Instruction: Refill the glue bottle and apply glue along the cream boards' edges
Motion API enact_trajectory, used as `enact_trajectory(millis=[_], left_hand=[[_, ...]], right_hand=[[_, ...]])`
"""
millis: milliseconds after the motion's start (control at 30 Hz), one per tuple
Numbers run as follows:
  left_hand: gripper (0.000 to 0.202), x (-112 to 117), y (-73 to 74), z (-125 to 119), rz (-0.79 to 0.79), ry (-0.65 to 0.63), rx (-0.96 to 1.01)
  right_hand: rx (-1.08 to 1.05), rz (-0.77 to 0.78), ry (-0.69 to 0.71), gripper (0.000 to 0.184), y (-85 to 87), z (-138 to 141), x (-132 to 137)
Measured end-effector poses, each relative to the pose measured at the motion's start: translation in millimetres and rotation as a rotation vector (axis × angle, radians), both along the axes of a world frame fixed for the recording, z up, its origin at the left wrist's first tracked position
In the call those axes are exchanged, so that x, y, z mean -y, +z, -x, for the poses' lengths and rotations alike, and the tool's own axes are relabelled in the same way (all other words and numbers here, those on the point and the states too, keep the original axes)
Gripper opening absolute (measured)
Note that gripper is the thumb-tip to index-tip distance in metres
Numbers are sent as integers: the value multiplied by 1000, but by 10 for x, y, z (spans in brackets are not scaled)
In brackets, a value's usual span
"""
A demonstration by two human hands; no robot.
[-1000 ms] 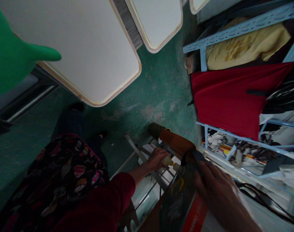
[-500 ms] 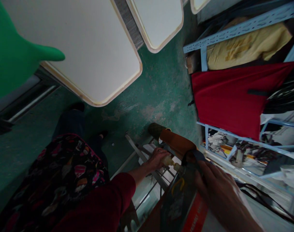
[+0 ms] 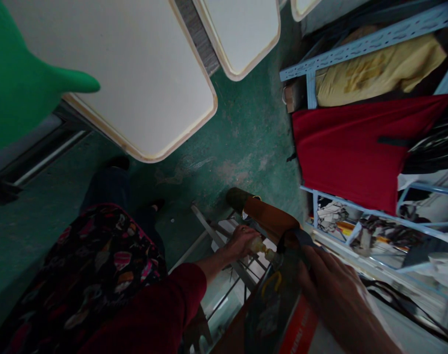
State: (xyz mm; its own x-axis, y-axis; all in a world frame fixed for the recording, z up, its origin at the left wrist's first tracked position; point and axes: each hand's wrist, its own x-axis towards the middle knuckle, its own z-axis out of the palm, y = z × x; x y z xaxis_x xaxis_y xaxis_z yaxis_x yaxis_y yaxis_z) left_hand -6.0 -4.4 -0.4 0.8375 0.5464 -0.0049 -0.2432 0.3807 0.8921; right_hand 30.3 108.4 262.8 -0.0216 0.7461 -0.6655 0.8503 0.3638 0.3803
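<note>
My left hand, reaching out of a dark red sleeve, is closed around a small yellowish translucent bottle. The bottle's narrow end points right, toward a dark fabric piece with a brown-orange panel. My right hand rests over that dark fabric, its fingers bent on the fabric's edge; the fingertips are partly hidden. Below the hands lies a dark printed surface with a yellow curved mark and a red lettered strip.
White boards with pale edges stand at upper left. A smooth green shape juts in at left. On the right are blue metal shelves, a yellowish sack and red cloth. Grey metal legs stand beside my left hand.
The small bottle has tilted or shifted very slightly within my left hand. Otherwise both hands and the fabric hold nearly the same place.
</note>
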Motion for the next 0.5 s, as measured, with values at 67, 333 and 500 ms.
enact_trajectory(millis=[67, 333, 500], left_hand=[[57, -19, 0, 13, 0, -8, -2], [59, -2, 12, -9, -21, -56, -40], [61, 40, -8, -20, -15, -41, -43]], right_hand=[[-9, 15, 5, 27, 1, 6, -9], [-5, 10, -45, 27, 1, 14, -26], [-20, -10, -27, 29, 16, 14, -25]])
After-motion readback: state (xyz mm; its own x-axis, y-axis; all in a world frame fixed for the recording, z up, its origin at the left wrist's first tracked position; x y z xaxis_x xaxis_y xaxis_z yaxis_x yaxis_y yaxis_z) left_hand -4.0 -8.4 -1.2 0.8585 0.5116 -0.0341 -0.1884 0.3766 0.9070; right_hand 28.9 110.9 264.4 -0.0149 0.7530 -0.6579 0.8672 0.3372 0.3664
